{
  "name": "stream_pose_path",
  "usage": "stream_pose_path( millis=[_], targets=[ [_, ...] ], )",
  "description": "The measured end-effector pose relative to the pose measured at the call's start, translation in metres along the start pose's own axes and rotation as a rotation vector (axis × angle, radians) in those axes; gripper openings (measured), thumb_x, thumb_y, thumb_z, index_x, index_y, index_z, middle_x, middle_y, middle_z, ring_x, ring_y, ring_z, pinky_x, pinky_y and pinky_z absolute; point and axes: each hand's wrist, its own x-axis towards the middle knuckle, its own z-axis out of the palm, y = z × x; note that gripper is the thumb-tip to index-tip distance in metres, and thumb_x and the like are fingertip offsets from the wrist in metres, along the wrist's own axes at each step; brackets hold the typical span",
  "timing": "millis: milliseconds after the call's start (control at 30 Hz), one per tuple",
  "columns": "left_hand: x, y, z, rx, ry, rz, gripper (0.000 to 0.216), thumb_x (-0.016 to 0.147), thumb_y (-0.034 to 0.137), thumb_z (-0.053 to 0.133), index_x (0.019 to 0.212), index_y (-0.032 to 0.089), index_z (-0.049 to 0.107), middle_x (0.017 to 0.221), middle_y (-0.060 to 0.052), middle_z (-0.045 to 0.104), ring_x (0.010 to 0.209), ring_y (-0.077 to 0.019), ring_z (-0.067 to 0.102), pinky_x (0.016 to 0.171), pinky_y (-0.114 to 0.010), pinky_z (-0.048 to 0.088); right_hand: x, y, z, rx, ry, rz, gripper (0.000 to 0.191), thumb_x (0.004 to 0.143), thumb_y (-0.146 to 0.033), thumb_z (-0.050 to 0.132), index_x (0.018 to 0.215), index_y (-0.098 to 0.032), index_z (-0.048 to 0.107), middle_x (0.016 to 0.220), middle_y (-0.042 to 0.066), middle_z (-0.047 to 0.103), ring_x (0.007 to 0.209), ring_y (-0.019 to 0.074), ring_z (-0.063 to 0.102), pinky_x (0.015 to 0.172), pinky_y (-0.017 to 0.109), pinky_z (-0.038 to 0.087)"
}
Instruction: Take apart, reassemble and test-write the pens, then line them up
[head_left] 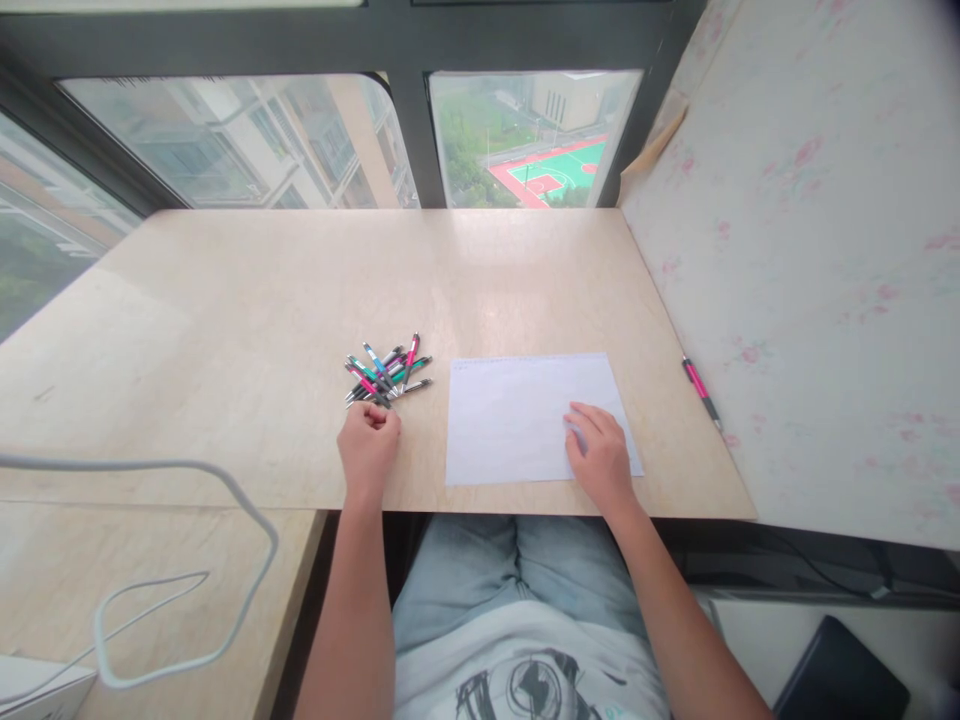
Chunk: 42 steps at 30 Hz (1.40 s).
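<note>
My left hand [369, 446] rests on the table as a loose fist, with its curled fingers close against the near side of a pile of pens [386, 372]. No pen sticks out of this fist. The pens lie crossed over one another, with pink, blue, green and dark barrels and silvery parts. To the right of the pile is a white sheet of paper [510, 425], flat on the table, with faint small marks along its top edge. Across its lower right part lies my right hand [600, 450], fingers extended and slightly bent, holding nothing.
A single pink and black pen [701, 392] lies at the table's right edge, along the flower-patterned wall [810, 250]. A pale cable [247, 500] loops over the left side and a lower-left tabletop [225, 560]. Windows [420, 140] border the far edge of the wooden table [225, 320].
</note>
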Motion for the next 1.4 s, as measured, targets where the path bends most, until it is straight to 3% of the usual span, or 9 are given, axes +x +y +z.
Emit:
stream_pose_path(
  millis=[267,667,867,1067,1200,1400],
  targets=[
    [0.005,0.011,-0.003,0.002,-0.035,-0.069,0.031,0.08,0.05,0.061,0.084,0.023,0.044,0.068,0.001,0.068,0.056,-0.0178,0.066,0.06,-0.029,0.047,0.0,0.001,0.0,0.019,0.002,0.002,0.026,0.087,-0.018,0.051,0.105,-0.02,0.07,0.118,0.011,0.069,0.113,0.0271,0.059,0.098,0.049,0.047],
    [0.016,0.008,0.004,0.053,-0.03,-0.062,0.028,0.077,0.043,0.065,0.086,0.023,0.048,0.071,0.001,0.07,0.058,-0.0175,0.067,0.063,-0.029,0.047,0.0,0.001,0.0,0.018,-0.001,0.005,0.025,0.088,-0.018,0.052,0.104,-0.019,0.07,0.118,0.011,0.069,0.112,0.0269,0.06,0.098,0.049,0.048],
    [0.008,0.006,0.003,-0.144,-0.016,-0.113,0.024,0.078,0.037,0.063,0.083,0.022,0.045,0.078,-0.002,0.072,0.062,-0.0163,0.068,0.059,-0.026,0.049,0.001,0.001,0.0,0.024,0.004,0.001,0.025,0.088,-0.017,0.051,0.104,-0.019,0.069,0.118,0.011,0.069,0.112,0.0269,0.06,0.098,0.049,0.048],
    [-0.017,0.01,0.003,-0.377,0.014,-0.044,0.03,0.077,0.037,0.069,0.094,0.021,0.049,0.086,-0.005,0.074,0.065,-0.0149,0.068,0.059,-0.025,0.049,0.001,0.0,0.0,0.027,0.001,0.012,0.026,0.088,-0.018,0.051,0.105,-0.02,0.07,0.118,0.011,0.069,0.113,0.0272,0.06,0.099,0.051,0.048],
    [-0.039,0.026,0.015,-0.626,-0.204,-0.009,0.049,0.078,0.037,0.07,0.12,0.019,0.054,0.091,-0.008,0.075,0.075,-0.0173,0.068,0.066,-0.028,0.049,0.002,-0.002,-0.004,0.075,0.035,0.015,0.026,0.088,-0.018,0.051,0.106,-0.02,0.07,0.115,0.011,0.07,0.111,0.0264,0.062,0.099,0.05,0.05],
    [-0.08,0.055,0.05,-0.987,-0.595,-0.148,0.032,0.077,0.034,0.074,0.104,0.018,0.065,0.088,-0.009,0.076,0.085,-0.0201,0.069,0.072,-0.03,0.047,0.003,-0.008,-0.018,0.182,0.19,0.042,0.025,0.092,-0.018,0.048,0.104,-0.02,0.07,0.107,0.011,0.073,0.104,0.0239,0.066,0.096,0.045,0.054]
  ],
)
